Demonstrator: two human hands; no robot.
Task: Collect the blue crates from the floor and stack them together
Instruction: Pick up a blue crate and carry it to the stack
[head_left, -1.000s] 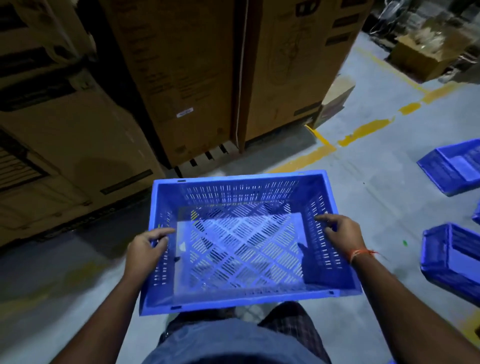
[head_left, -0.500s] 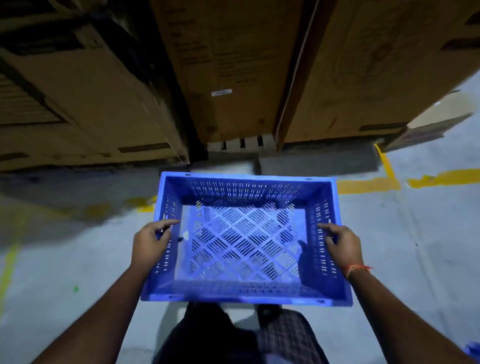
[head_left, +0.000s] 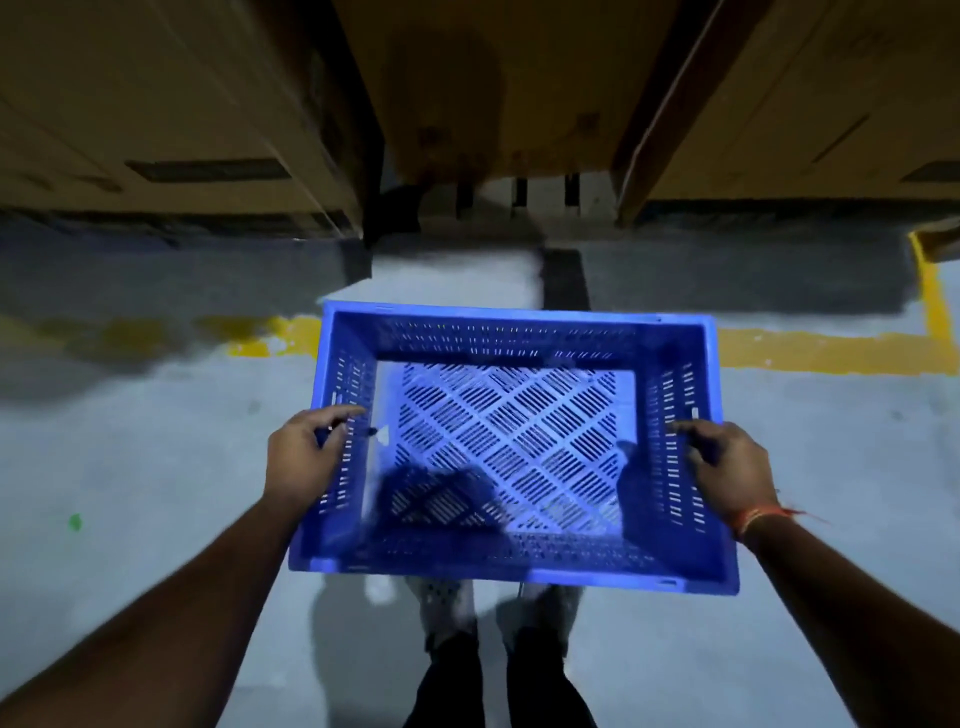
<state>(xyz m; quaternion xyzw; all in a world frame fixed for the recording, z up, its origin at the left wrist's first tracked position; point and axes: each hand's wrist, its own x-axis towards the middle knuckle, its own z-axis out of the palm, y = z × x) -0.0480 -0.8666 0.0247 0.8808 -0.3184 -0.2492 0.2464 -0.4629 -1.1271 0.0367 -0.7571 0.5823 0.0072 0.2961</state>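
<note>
Grey concrete floor (head_left: 130, 467), worn yellow line (head_left: 826, 353), big cardboard boxes (head_left: 156, 104) behind. Left hand (head_left: 304, 457) clamped on left wall of blue crate (head_left: 514, 447); crate held above floor; right hand (head_left: 727, 475) clamped on right wall.

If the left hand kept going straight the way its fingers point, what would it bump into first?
The left hand already grips the blue crate at its left wall, fingers pointing inward. Going on, it would probably meet that wall first, then cross the empty inside.
</note>
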